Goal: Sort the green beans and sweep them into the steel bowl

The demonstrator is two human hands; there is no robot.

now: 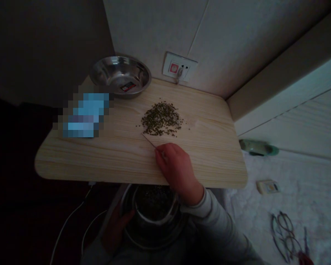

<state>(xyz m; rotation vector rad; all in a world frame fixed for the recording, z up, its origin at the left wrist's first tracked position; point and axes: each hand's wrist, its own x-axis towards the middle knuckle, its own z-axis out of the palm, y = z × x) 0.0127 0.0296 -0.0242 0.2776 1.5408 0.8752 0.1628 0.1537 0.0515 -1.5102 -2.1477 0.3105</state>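
The right hand (176, 169) has its fingers clamped on one thin metal tool (149, 140), its tip at the near-left edge of one scattered patch of small green beans (161, 119), probably mung beans in this dim light, too many to count, on one wood-grain desk (99, 162). Below its front edge, the left hand (115, 228) has its fingers clamped on one metal bowl (154, 222). One steel basin (104, 75) stands back left.
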